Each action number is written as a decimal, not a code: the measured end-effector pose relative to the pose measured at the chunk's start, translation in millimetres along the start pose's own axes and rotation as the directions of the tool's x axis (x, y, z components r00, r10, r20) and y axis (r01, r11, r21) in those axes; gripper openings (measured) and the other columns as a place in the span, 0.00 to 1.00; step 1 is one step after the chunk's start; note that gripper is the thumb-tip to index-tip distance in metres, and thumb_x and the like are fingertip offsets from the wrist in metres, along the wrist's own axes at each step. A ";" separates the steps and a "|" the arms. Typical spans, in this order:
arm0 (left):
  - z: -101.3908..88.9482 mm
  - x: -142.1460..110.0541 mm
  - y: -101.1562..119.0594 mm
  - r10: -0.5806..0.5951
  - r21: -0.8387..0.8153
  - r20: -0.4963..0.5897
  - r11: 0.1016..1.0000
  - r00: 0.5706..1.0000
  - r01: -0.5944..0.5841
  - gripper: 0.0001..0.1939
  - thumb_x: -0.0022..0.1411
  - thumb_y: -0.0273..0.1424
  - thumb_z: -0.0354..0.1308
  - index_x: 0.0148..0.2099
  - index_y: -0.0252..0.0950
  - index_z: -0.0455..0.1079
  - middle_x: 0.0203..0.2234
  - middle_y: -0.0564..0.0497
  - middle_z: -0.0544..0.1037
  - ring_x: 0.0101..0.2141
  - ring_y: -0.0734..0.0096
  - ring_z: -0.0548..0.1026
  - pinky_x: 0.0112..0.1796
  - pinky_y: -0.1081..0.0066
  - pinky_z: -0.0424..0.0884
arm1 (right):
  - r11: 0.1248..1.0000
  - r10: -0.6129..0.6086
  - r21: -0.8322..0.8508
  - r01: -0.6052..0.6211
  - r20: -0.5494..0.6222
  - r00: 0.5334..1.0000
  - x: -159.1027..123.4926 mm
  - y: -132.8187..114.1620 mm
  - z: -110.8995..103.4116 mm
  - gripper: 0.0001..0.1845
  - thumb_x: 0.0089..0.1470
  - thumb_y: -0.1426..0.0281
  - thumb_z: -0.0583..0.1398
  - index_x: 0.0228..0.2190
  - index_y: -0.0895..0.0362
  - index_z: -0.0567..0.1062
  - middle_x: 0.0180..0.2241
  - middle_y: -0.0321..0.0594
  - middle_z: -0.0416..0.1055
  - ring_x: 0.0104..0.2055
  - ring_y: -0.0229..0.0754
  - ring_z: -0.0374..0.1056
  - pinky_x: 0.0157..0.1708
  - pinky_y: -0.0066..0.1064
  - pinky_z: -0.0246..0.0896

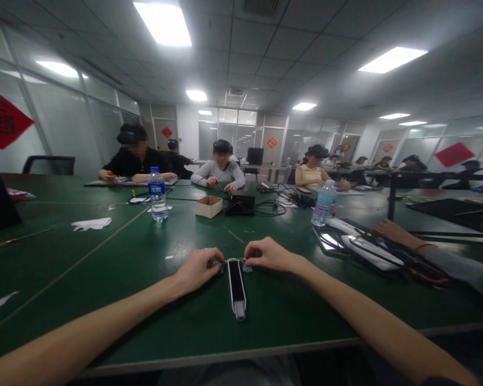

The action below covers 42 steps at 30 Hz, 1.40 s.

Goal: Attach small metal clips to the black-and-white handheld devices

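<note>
A long, narrow device [236, 284] lies on the green table [282, 316] straight in front of me, with a black middle, a pale rim and a grey block at its near end. Its exact kind I cannot make out. At the left of its far end, my left hand [199, 269] pinches a small metal part, mostly covered by the fingers. On the opposite side my right hand [268, 254] has thumb and forefinger closed on another small metal part [247, 268]. Whether these parts are joined to the device is too small to tell.
Ahead stand an open box [209, 207], a black block-shaped thing [240, 203] and two water bottles [158, 195] [324, 203]. White devices with cables [370, 252] lie to the right, near another person's arm [454, 262]. Several people sit across the table.
</note>
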<state>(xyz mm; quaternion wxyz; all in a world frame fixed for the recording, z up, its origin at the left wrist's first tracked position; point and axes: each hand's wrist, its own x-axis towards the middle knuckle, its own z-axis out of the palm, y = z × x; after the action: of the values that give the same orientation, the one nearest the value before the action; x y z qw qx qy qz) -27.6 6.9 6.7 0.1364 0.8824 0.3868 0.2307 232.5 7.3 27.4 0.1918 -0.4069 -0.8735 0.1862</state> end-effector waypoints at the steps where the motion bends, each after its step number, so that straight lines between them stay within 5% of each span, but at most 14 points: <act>1: 0.3 0.1 -0.3 0.003 0.000 0.000 1.000 1.000 -0.003 0.08 0.62 0.28 0.55 0.42 0.37 0.73 0.33 0.52 0.78 0.31 0.69 0.74 0.33 0.72 0.67 | 1.000 0.005 0.000 -0.005 0.000 1.000 -0.2 -0.2 0.0 0.09 0.52 0.68 0.65 0.35 0.59 0.77 0.33 0.36 0.76 0.33 0.37 0.70 0.34 0.26 0.64; 42: -3.4 -0.9 5.3 -0.007 0.004 0.006 1.000 1.000 0.007 0.08 0.61 0.29 0.54 0.41 0.37 0.73 0.33 0.51 0.78 0.32 0.67 0.74 0.34 0.71 0.69 | 0.999 0.009 -0.048 -0.007 0.047 0.999 -1.3 -6.9 -1.2 0.10 0.56 0.66 0.62 0.37 0.60 0.76 0.35 0.40 0.73 0.33 0.38 0.67 0.33 0.28 0.63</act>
<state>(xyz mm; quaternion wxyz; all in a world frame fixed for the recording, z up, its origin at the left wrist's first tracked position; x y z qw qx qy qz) -26.6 2.9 11.6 0.1368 0.8819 0.3900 0.2269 229.5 2.4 31.5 0.1603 -0.4103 -0.8804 0.1755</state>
